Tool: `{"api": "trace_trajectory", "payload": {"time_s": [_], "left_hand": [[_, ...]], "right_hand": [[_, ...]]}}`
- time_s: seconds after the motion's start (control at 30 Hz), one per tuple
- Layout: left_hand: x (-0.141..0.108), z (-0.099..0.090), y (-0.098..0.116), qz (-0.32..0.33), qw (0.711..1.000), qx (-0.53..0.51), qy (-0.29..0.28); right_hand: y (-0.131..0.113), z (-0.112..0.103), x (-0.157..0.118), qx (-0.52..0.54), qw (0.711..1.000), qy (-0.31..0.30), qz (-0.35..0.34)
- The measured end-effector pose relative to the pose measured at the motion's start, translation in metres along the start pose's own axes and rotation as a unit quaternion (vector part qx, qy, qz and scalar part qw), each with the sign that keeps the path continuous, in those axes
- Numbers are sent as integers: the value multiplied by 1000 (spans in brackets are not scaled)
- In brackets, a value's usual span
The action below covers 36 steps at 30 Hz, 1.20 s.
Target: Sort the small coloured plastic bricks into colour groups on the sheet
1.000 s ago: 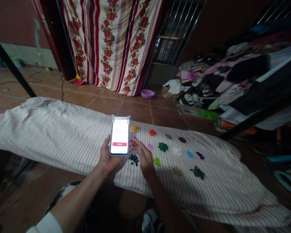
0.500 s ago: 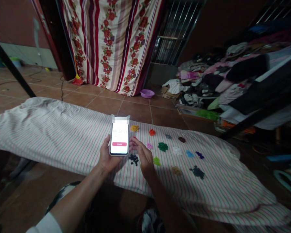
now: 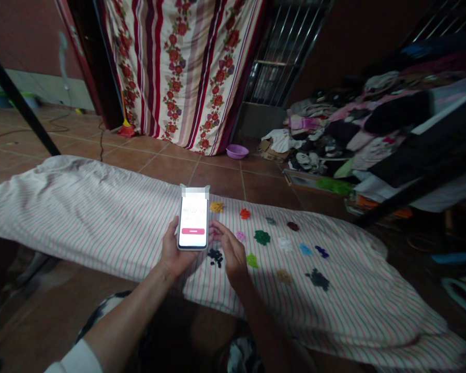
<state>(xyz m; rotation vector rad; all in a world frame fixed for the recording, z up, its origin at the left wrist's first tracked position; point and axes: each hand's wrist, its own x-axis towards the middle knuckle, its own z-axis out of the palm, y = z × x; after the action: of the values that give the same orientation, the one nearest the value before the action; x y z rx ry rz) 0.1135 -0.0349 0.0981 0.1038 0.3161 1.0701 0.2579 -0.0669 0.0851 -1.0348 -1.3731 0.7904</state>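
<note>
My left hand [image 3: 175,255] is closed around the lower part of a smartphone [image 3: 193,219], which it holds upright above the cloth. The lit screen shows a timer with a red button. Beside the phone's right edge is my right hand [image 3: 233,256], fingers stretched out and slightly bent, with nothing visible in it. Whether its fingertips touch the phone I cannot tell. Under and around this hand lie small piles of coloured pieces: black pieces [image 3: 215,257], lime green pieces [image 3: 252,260], pink pieces [image 3: 241,235], dark green pieces [image 3: 262,238] and yellow pieces [image 3: 217,207].
A striped cloth [image 3: 112,228] covers the long surface before me. Farther right on it are tan pieces [image 3: 284,276], dark grey pieces [image 3: 317,280] and several other piles. Beyond are a purple basin [image 3: 237,151], a floral curtain [image 3: 194,77] and heaped clothes [image 3: 345,119].
The view has shifted very slightly, so everything sits a little farther right. Both hands and the phone keep the same pose.
</note>
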Motion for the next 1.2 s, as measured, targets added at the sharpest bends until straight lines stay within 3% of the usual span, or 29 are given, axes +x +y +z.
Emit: {"api": "trace_trajectory", "payload": {"time_s": [1.03,1.2], "left_hand": [[-1,-8,7,7,999,41,-19],[-2,-9,8,11,999,46,-1]], "right_hand": [[6,3,-3,-6,1000,-22,20],[10,5,-4,-1,999,-28,24]]}}
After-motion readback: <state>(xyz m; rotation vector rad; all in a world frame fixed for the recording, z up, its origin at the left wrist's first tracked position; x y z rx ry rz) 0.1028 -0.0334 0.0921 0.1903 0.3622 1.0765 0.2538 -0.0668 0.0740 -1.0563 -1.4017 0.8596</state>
